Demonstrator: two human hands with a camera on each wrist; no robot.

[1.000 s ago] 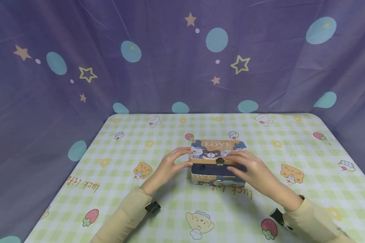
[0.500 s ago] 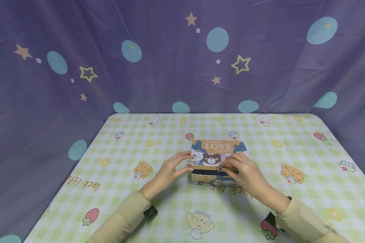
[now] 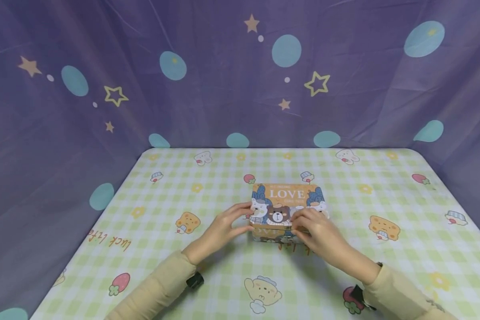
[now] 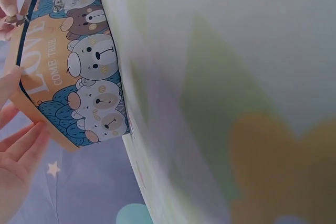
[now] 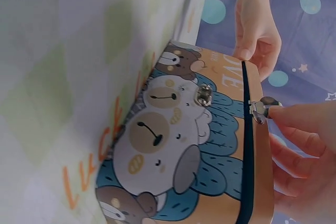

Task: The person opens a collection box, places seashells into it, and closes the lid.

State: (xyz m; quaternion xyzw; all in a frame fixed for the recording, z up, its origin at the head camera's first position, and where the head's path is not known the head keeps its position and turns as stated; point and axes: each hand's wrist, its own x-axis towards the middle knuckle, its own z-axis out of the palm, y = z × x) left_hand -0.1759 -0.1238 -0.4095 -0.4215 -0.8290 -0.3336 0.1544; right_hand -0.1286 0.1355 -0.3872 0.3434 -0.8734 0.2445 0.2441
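A small tin box with cartoon bears and the word LOVE stands on the table. Its hinged lid is almost down, leaving a thin dark gap above the body. My right hand pinches the metal clasp at the lid's front edge between thumb and finger. Below it, a metal catch is fixed to the front of the body. At the box's left front corner, my left hand grips the lid, thumb in front and fingers along the side. The box's inside is hidden.
A green-and-white checked cloth printed with fruit, flowers and animals covers the table. Behind it and at the sides hangs a purple curtain with stars and blue ovals. A dark strap piece sits under the left sleeve.
The tin box's lid has swung down from partly raised to nearly closed. My right hand has moved down with it and its fingers have come together on the clasp. The left hand lowered slightly.
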